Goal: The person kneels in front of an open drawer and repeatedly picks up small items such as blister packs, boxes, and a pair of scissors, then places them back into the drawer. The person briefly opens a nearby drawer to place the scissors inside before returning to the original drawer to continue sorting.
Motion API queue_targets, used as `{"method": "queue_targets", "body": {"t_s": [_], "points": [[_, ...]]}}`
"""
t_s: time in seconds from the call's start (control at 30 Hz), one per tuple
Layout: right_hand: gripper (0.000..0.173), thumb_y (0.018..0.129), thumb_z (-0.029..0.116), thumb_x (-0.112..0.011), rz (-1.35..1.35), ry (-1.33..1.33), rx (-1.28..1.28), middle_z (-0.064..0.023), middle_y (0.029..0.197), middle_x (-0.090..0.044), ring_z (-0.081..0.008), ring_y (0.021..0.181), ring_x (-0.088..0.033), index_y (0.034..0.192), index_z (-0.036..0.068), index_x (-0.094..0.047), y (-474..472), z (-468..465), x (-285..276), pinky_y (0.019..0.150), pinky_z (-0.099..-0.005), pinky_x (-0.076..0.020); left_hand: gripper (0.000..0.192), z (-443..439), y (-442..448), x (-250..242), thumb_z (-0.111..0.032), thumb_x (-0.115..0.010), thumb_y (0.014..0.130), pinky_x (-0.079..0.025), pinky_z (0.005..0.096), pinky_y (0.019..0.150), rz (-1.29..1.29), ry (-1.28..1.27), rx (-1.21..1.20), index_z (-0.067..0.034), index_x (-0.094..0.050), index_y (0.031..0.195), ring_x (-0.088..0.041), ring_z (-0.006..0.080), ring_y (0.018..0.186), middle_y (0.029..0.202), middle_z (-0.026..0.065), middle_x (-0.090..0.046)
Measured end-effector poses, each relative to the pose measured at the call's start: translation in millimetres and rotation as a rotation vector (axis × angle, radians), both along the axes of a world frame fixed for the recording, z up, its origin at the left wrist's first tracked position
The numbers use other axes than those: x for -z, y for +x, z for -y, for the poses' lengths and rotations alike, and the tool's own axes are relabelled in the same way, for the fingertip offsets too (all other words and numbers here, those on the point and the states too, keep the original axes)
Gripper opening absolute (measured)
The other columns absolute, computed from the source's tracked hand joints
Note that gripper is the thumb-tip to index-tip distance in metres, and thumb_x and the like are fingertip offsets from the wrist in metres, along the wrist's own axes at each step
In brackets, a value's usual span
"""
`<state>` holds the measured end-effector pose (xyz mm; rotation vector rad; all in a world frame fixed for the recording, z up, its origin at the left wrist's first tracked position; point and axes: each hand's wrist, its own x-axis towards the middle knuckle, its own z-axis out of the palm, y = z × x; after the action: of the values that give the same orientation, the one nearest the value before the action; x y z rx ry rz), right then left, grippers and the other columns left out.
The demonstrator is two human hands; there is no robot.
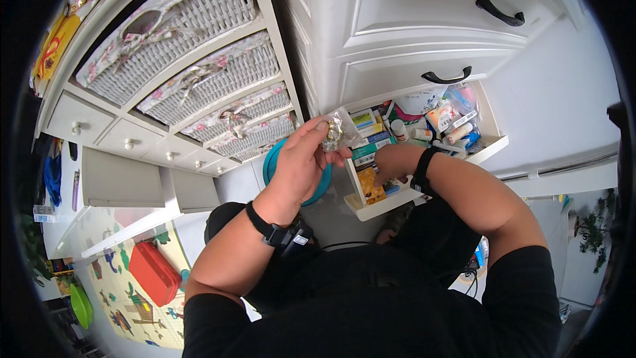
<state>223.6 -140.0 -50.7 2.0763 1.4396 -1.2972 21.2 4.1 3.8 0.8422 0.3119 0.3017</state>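
Note:
My left hand (299,164) pinches a small clear plastic bag (348,132) between thumb and fingers, raised beside the open drawer. Gold-coloured metal pieces, perhaps jewellery, show inside the bag. Palm down, my right hand (395,159) reaches into the near left part of the white drawer (497,145). Its fingertips are beside a yellow-orange box (368,185), partly hidden; whether they grip anything is unclear. Farther in lie a green-and-white box (370,148), a white bottle (399,129), an orange-and-white packet (441,114) and clear plastic bags (463,97).
Above the drawer, the white cabinet has a closed drawer with a black handle (447,77). A blue round lid or tub (272,164) sits below my left hand. White wicker baskets (211,77) fill the left unit. A red case (154,273) lies on the patterned mat (112,303).

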Motion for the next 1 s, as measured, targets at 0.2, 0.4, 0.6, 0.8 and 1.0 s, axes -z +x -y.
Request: {"method": "queue_targets", "body": {"t_s": [0.2,0.4,0.6,0.8,1.0], "points": [[0.048,0.086,0.043,-0.079,-0.038,-0.036,-0.014,-0.0101,0.063,-0.072,-0.0241,0.062,-0.071,0.063,0.001,-0.073,-9,-2,28,0.066,-0.04,-0.0572,0.039,0,3,1,-0.024,-0.045,0.11,-0.057,0.033,0.071,-0.008,0.042,0.003,0.003,-0.057,0.135,-0.071,0.0258,0.087,0.108,0.0185,-0.071],[0.026,0.091,0.022,-0.07,-0.201,0.138,0.324,-0.0127,0.074,-0.073,-0.0237,0.06,-0.071,0.091,-0.004,-0.073,9,3,-1,0.06,-0.0399,-0.0564,0.038,-3,0,2,-0.024,-0.045,0.11,-0.057,0.0329,0.072,0.004,0.016,-0.022,0.003,-0.057,0.133,-0.071,0.0253,0.087,0.107,0.0181,-0.071],[0.013,0.087,0.014,-0.07,-0.065,0.526,0.191,-0.0107,0.082,-0.069,-0.0278,0.068,-0.071,0.092,0.002,-0.069,44,35,-56,0.062,-0.0419,-0.0571,0.038,-4,-3,0,-0.024,-0.044,0.11,-0.057,0.0326,0.072,0.009,0.008,-0.01,0.004,-0.056,0.134,-0.071,0.0248,0.088,0.108,0.0181,-0.07],[0.011,0.083,0.013,-0.067,0.127,0.481,-0.49,-0.0131,0.091,-0.073,-0.0356,0.087,-0.073,0.09,0.008,-0.074,17,50,-13,0.073,-0.0474,-0.0585,0.037,2,2,-2,-0.023,-0.045,0.11,-0.056,0.0302,0.072,0.006,-0.013,0.006,0.004,-0.058,0.132,-0.071,0.0215,0.088,0.109,0.0151,-0.071],[0.008,0.082,0.013,-0.068,0.21,0.414,-0.64,-0.0119,0.082,-0.073,-0.0344,0.082,-0.073,0.083,0.011,-0.076,3,38,12,0.07,-0.0473,-0.0584,0.036,6,2,0,-0.023,-0.045,0.11,-0.055,0.029,0.072,-0.012,-0.006,-0.013,0.003,-0.06,0.13,-0.071,0.0202,0.088,0.108,0.0133,-0.072]]}}
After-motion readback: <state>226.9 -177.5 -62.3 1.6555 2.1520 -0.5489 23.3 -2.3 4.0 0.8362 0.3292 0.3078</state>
